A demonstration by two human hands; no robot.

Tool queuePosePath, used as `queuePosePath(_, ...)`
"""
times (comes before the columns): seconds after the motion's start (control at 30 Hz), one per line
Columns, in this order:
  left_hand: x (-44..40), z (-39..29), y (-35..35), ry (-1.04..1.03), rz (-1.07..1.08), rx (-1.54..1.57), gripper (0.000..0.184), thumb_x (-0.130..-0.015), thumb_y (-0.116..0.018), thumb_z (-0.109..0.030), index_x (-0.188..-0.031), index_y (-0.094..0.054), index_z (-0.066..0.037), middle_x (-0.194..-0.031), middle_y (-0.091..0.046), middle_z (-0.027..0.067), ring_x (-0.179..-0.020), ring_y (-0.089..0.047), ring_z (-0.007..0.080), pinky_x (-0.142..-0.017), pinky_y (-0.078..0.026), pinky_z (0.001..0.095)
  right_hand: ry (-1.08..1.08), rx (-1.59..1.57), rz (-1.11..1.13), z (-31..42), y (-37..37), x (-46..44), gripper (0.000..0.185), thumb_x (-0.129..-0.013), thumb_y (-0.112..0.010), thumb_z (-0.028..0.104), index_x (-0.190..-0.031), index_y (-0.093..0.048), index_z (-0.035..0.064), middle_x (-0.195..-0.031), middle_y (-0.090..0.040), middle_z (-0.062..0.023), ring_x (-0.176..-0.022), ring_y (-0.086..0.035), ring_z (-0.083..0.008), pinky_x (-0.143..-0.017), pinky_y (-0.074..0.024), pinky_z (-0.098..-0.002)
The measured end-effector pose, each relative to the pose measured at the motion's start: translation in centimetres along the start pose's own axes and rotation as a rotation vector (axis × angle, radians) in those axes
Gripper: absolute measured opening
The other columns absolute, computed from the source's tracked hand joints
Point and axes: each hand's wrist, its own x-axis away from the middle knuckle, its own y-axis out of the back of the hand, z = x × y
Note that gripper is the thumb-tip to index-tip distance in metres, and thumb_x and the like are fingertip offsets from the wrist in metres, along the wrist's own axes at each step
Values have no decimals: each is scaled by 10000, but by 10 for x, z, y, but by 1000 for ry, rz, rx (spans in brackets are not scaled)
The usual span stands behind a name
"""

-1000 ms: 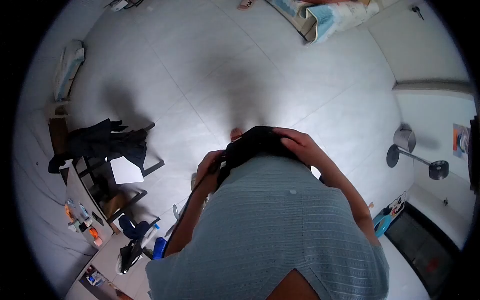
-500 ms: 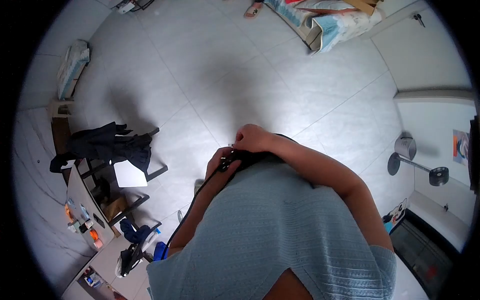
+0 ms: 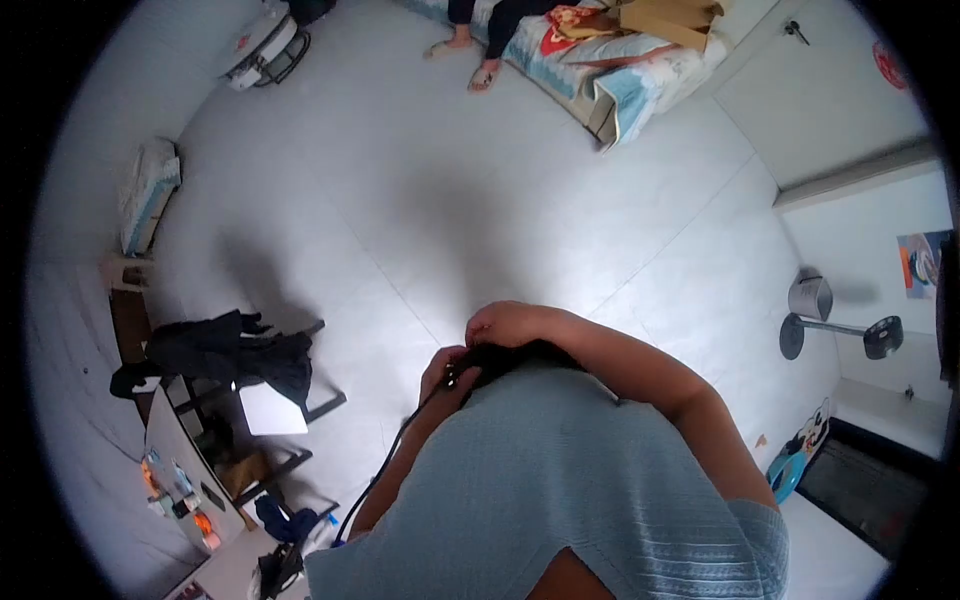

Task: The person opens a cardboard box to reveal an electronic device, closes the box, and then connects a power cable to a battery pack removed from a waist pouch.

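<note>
where hands [image 3: 439,373] curl, left gripping black cloth [image 3: 525,354], right's hold unclear, soft folds bunched against blue-grey top [image 3: 545,450]

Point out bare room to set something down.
Free: the floor between the chair at left, the bed ahead and the fan at right. Crowded: the littered desk, and between left hand and right hand.

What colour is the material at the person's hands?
The material is black, shown in the head view.
</note>
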Motion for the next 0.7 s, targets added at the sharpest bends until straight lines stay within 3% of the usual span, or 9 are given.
queuePosePath(0.13,-4,11,-3,32,-13,35,337,-776,-652,-76,-1084,-520,-37,-957,-596,101,-890,-580,180,-785,-470,300,44,70,-10,-16,5,2,215,-820,-496,92,-973,-646,93,-1021,-594,-135,-964,-560,-280,-824,-438,-350)
queuePosePath(0.23,-5,19,-4,60,-36,61,336,-781,-652,-90,-1084,-518,-36,-960,-601,103,-885,-582,184,-785,-471,303,19,271,-7,-5,11,6,199,-814,-506,96,-956,-645,85,-1018,-593,-130,-954,-558,-282,-813,-439,-359)
queuePosePath(0.37,-1,15,-3,-19,-27,-8,336,-788,-657,-118,-1088,-520,-54,-946,-610,99,-880,-582,176,-778,-470,304,82,281,-102,-7,3,9,179,-808,-520,108,-936,-642,77,-992,-597,-131,-929,-564,-285,-797,-443,-367)
queuePosePath(0.53,1,17,-4,1,-32,-23,336,-788,-657,-111,-1087,-515,-53,-937,-613,97,-868,-584,173,-764,-471,298,155,24,-93,-11,1,9,178,-807,-543,160,-919,-633,54,-925,-614,-136,-883,-578,-288,-777,-447,-375)
queuePosePath(0.63,2,25,-5,-17,-46,-44,331,-784,-659,-98,-1080,-516,-57,-937,-615,94,-845,-591,169,-743,-478,290,77,82,-43,-8,5,8,187,-806,-550,173,-923,-633,53,-925,-615,-134,-882,-575,-297,-778,-447,-378)
queuePosePath(0.7,5,20,-6,47,-27,104,330,-785,-658,-98,-1080,-516,-57,-930,-615,91,-838,-589,162,-744,-479,288,128,227,-66,-6,1,6,185,-793,-547,158,-915,-636,53,-921,-615,-133,-887,-573,-308,-778,-448,-385)
